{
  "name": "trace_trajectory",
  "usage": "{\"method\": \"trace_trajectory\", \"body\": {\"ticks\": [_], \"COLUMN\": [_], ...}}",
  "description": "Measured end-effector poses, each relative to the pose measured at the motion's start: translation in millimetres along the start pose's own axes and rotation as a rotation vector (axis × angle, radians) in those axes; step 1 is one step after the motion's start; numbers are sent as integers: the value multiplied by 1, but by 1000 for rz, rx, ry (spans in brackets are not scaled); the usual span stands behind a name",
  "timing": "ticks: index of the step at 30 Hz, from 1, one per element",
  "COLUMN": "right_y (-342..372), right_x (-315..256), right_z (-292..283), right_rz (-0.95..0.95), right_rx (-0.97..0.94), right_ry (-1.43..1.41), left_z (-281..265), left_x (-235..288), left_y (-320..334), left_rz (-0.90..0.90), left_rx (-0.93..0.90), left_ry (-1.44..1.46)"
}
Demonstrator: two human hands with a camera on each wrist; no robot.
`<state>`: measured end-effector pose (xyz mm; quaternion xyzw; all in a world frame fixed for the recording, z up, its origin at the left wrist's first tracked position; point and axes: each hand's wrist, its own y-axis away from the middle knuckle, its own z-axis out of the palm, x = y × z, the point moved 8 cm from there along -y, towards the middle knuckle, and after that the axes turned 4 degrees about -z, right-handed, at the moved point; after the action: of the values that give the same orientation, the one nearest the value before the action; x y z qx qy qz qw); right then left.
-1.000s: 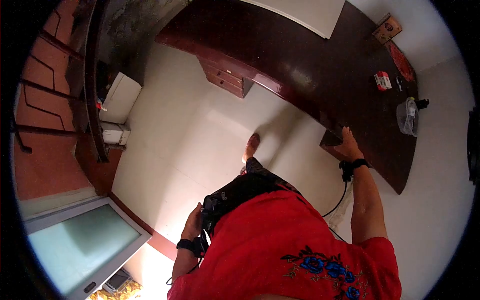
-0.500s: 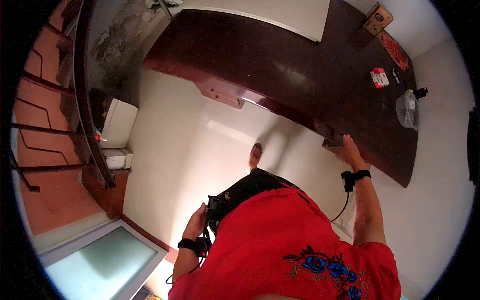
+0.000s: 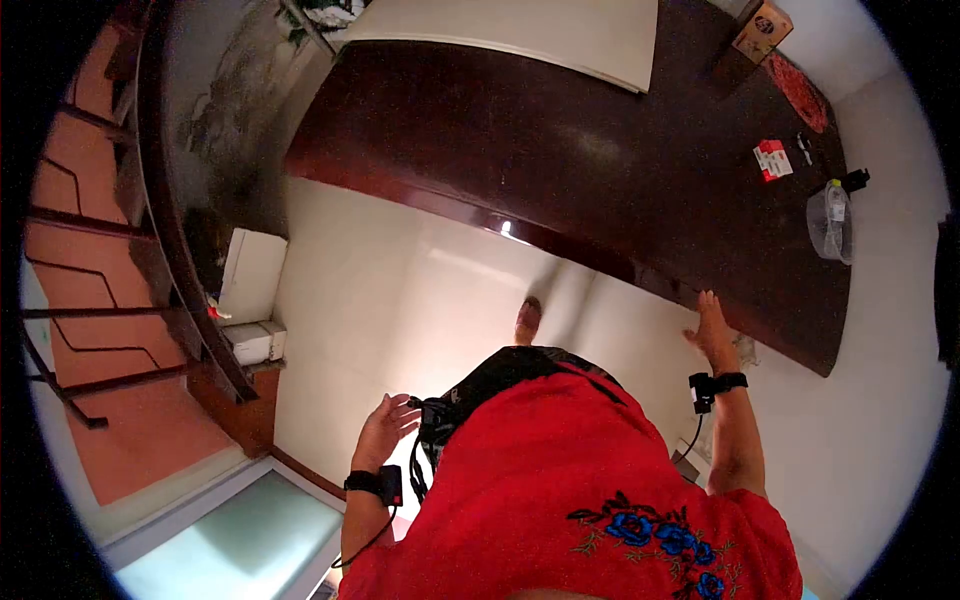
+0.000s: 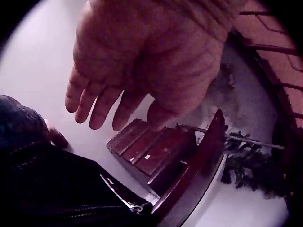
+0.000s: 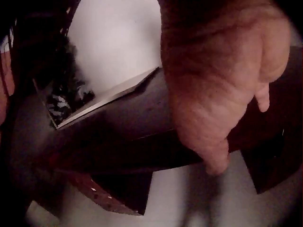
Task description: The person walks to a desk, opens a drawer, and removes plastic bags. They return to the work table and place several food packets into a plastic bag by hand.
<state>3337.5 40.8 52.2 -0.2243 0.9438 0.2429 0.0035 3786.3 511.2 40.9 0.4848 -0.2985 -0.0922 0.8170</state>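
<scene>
My left hand [image 3: 382,432] hangs beside the black bag [image 3: 462,400] at the waist, its fingertips close to the bag's edge in the head view. The left wrist view shows its palm [image 4: 151,56] bare, with fingers loosely extended and nothing held. My right hand [image 3: 712,330] is at the front edge of the dark brown desk [image 3: 480,130], fingers pointing toward it and thumb apart. From the right wrist, that hand [image 5: 218,80] overlaps the desk edge [image 5: 128,153] and its palm holds nothing.
On the desk stand a red-and-white box [image 3: 771,160], a clear plastic container [image 3: 828,225] and a brown carton [image 3: 763,32]. A large pale board [image 3: 520,30] lies at the back. Stair railings [image 3: 150,230] and a white box [image 3: 252,275] are at left, with a frosted door panel [image 3: 240,540] below.
The left hand has come slightly away from the bag and its fingers have spread. The right hand remains at the desk edge. The head view has shifted, showing more of the desk's far left.
</scene>
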Motion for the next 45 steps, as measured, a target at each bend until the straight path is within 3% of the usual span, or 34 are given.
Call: {"method": "trace_trajectory", "body": {"ticks": [7,10,12,17,25,36,40,45], "right_y": [-2,-8,-24,-42,-77,-72,-78,-88], "right_x": [-13,-32,-28,-63,-107,-149,-153,-159], "right_z": [-20,-50,-42,-82,-73,-66,-58,-59], "right_rz": [107,263,207,263,208,381,410,502], "right_rx": [44,-63,74,79,107,4,162,96], "right_ry": [-7,-170,-28,-14,100,82,109,179], "left_z": [-2,-2,-2,16,17,-15,-27,-47], "left_x": [72,108,131,160,184,221,253,305], "left_y": [-7,-10,-15,-7,-30,-38,-60,-93], "left_rz": [57,88,108,145,215,192,183,253], "left_rx": [125,182,220,234,171,151,230,339], "left_ry": [-116,-183,-201,-175,-169,-287,-404,-650]}}
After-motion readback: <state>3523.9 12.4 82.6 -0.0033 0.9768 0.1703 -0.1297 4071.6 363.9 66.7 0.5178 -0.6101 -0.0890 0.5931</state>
